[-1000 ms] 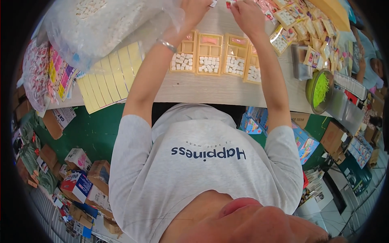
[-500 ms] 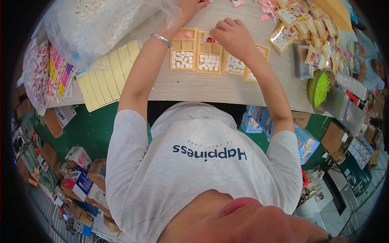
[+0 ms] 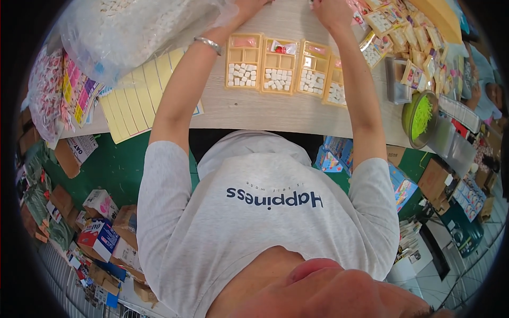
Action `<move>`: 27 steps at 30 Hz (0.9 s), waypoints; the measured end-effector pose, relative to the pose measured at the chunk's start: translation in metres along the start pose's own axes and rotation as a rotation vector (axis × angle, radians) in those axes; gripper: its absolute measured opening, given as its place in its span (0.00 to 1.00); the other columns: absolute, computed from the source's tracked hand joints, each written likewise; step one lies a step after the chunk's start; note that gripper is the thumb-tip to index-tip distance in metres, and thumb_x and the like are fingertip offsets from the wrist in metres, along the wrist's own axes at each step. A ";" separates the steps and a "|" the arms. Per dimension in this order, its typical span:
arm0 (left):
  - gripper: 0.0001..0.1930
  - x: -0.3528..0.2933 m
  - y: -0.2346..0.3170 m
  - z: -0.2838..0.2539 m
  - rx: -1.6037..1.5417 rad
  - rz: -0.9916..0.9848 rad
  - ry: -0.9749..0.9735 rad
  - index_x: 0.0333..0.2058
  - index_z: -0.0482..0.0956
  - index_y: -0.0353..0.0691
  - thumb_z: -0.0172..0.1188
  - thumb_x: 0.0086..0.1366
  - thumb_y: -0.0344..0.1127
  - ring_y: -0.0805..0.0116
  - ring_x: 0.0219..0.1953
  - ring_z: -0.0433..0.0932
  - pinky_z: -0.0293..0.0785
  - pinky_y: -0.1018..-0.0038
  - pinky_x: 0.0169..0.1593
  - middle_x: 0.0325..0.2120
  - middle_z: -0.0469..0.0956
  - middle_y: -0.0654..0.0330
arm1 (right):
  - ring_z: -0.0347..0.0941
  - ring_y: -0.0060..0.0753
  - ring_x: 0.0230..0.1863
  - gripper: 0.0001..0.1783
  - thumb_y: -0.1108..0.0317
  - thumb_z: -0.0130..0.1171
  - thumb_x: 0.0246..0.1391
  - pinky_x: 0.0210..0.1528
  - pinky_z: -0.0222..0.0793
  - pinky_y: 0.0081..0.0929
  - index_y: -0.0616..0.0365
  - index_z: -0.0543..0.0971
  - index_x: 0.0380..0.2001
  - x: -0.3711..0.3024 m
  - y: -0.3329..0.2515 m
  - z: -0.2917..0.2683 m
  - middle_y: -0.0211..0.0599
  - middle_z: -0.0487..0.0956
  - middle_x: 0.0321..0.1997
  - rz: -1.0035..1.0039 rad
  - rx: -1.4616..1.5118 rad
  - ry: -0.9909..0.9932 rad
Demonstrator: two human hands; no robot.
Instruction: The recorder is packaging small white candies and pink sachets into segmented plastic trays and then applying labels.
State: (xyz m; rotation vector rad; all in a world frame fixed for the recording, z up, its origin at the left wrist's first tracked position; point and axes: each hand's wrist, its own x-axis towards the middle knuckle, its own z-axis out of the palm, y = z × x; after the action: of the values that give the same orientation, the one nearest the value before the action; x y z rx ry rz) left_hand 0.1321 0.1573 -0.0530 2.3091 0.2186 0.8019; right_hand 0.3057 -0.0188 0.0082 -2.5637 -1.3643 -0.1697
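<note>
Several shallow yellow trays stand in a row on the table, each with small white cubes in its near compartment. The leftmost tray (image 3: 244,54) has a pink packet (image 3: 244,41) in its far section. A clear packet with a red print (image 3: 282,48) lies in the far section of the second tray (image 3: 278,64). Another tray (image 3: 313,64) also holds a pink packet, and my right forearm partly covers the rightmost tray (image 3: 336,79). My left hand (image 3: 251,8) and my right hand (image 3: 334,12) reach beyond the trays to the picture's top edge, which cuts off most fingers.
At the left are a large clear bag of white pieces (image 3: 143,37) and yellow strip sheets (image 3: 135,103). Filled, wrapped trays (image 3: 395,24) pile up at the far right. Nearer are a clear plastic box (image 3: 397,79) and a bowl of green shreds (image 3: 421,115).
My right hand has left the second tray and moved farther away, uncovering the red-printed packet there. My left hand stays near the far edge, shifted slightly.
</note>
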 end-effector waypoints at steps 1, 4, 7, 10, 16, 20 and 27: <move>0.09 -0.002 0.008 -0.007 0.001 -0.003 -0.001 0.32 0.80 0.34 0.68 0.59 0.33 0.57 0.36 0.79 0.73 0.63 0.42 0.28 0.80 0.53 | 0.82 0.56 0.37 0.17 0.58 0.56 0.57 0.42 0.77 0.48 0.60 0.86 0.29 0.000 0.006 -0.001 0.53 0.84 0.34 0.000 -0.004 0.003; 0.08 -0.009 0.103 -0.059 -0.134 -0.276 -0.062 0.34 0.81 0.36 0.65 0.65 0.36 0.66 0.34 0.77 0.72 0.67 0.39 0.28 0.79 0.59 | 0.82 0.55 0.38 0.17 0.57 0.57 0.57 0.42 0.77 0.47 0.60 0.86 0.29 -0.017 0.020 -0.041 0.52 0.84 0.34 0.025 -0.045 -0.067; 0.08 -0.032 0.127 -0.108 -0.007 -0.528 -0.291 0.39 0.82 0.38 0.60 0.71 0.36 0.73 0.30 0.72 0.69 0.71 0.35 0.29 0.77 0.66 | 0.82 0.56 0.39 0.19 0.52 0.60 0.58 0.43 0.77 0.43 0.57 0.87 0.33 -0.026 0.070 -0.050 0.52 0.84 0.35 -0.415 1.086 -0.190; 0.09 -0.080 0.113 -0.113 0.028 -0.466 -0.259 0.43 0.85 0.40 0.61 0.69 0.36 0.57 0.42 0.80 0.74 0.64 0.50 0.41 0.83 0.55 | 0.80 0.47 0.39 0.09 0.61 0.60 0.60 0.40 0.76 0.41 0.53 0.82 0.38 -0.037 0.043 -0.061 0.37 0.83 0.36 -0.217 -0.020 -0.205; 0.16 -0.122 0.124 -0.112 -0.062 -0.448 -0.074 0.43 0.83 0.38 0.62 0.67 0.45 0.65 0.44 0.81 0.74 0.72 0.51 0.39 0.85 0.57 | 0.81 0.43 0.34 0.10 0.61 0.59 0.61 0.38 0.76 0.39 0.55 0.81 0.36 -0.067 0.038 -0.072 0.38 0.85 0.33 -0.110 0.138 -0.287; 0.14 -0.118 0.118 -0.120 -0.066 -0.556 -0.107 0.45 0.82 0.39 0.59 0.70 0.43 0.67 0.43 0.81 0.73 0.73 0.52 0.37 0.84 0.59 | 0.81 0.36 0.33 0.07 0.66 0.61 0.59 0.37 0.75 0.34 0.58 0.80 0.36 -0.084 0.049 -0.078 0.37 0.84 0.31 -0.122 0.259 -0.378; 0.08 -0.052 0.130 -0.132 -0.620 -0.458 0.267 0.45 0.81 0.38 0.57 0.74 0.34 0.75 0.31 0.74 0.72 0.76 0.36 0.33 0.79 0.69 | 0.79 0.26 0.33 0.05 0.77 0.62 0.56 0.39 0.74 0.22 0.60 0.80 0.37 -0.114 0.065 -0.083 0.34 0.83 0.31 -0.201 0.498 -0.264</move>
State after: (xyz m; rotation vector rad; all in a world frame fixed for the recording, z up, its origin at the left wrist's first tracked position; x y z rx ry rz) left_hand 0.0033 0.1122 0.0832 1.4931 0.5147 0.7945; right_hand 0.2964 -0.1665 0.0552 -2.0848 -1.5206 0.4368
